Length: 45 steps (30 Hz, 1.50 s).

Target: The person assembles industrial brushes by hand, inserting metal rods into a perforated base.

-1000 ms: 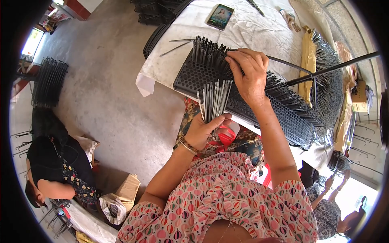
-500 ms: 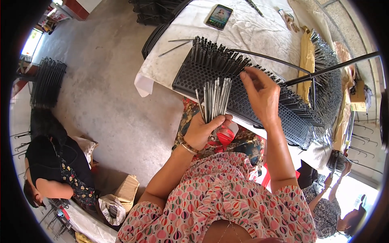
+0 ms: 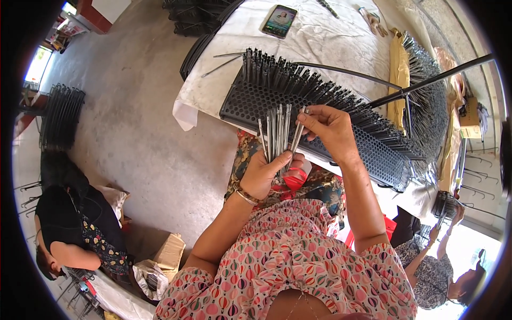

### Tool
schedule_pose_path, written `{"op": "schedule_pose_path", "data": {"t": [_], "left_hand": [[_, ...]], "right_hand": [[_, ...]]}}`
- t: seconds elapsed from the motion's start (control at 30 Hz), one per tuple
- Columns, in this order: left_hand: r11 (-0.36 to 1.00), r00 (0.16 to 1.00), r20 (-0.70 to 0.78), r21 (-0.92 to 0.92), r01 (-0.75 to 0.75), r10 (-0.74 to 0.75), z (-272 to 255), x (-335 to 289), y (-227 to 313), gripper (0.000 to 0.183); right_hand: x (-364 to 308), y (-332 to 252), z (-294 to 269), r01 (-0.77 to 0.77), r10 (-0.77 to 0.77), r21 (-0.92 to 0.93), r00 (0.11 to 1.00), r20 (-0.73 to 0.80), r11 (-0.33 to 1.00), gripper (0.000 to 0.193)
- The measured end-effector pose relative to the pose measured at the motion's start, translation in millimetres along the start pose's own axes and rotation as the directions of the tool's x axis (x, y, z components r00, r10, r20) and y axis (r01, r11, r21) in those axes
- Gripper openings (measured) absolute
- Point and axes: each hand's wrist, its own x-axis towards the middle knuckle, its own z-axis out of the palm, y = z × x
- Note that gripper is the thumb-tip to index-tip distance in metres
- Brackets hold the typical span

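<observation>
My left hand [image 3: 265, 172] is closed around a bundle of thin silver metal rods [image 3: 277, 130], their upper ends fanned out above the fist. The fingers of my right hand [image 3: 332, 129] pinch the top of a rod at the right side of that bundle. Just beyond both hands lies a black perforated rack [image 3: 249, 102] with a grid of round holes. Many dark rods [image 3: 288, 74] stand upright in the holes along its far side, in a long band running to the right.
A phone [image 3: 279, 21] lies on the white-covered table [image 3: 213, 74], near loose dark rods [image 3: 221, 66]. A black bar [image 3: 432, 80] crosses at right, by a big pile of metal rods [image 3: 426, 101]. One co-worker [image 3: 80, 229] sits at left, another [image 3: 426, 266] at lower right.
My right hand has come back from the standing rods in the rack to the bundle in my left hand and now pinches a rod there. The view has shifted slightly.
</observation>
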Motion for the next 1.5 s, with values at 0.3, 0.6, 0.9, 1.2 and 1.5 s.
{"op": "schedule_pose_path", "data": {"t": [0.3,0.6,0.9,1.2,1.5], "left_hand": [[0.997,0.999,-0.016,-0.059,0.048,-0.049,7.3,-0.6,3.2,0.023],[0.998,0.996,-0.069,0.021,-0.063,0.064,-2.5,1.9,-3.2,0.024],[0.987,0.985,-0.070,0.044,-0.155,0.158,-5.9,0.0,2.1,0.037],[0.988,0.989,0.001,0.047,-0.145,0.145,-3.7,-3.7,9.1,0.033],[0.992,0.989,0.073,0.024,-0.127,0.125,0.0,-5.2,14.2,0.036]], "right_hand": [[-4.1,2.3,-0.3,0.022,-0.023,-0.047,1.000,-0.020,0.999,0.024],[-9.4,-4.4,-7.7,-0.053,0.049,-0.053,0.996,-0.080,0.997,0.022],[-10.4,-27.2,-14.6,0.516,-0.579,-0.263,0.738,-0.346,0.815,0.023],[37.2,-15.2,-3.8,0.601,-0.773,-0.523,0.602,-0.200,0.603,0.029],[42.2,-12.7,-2.9,0.567,-0.853,-0.706,0.511,-0.102,0.424,0.023]]}}
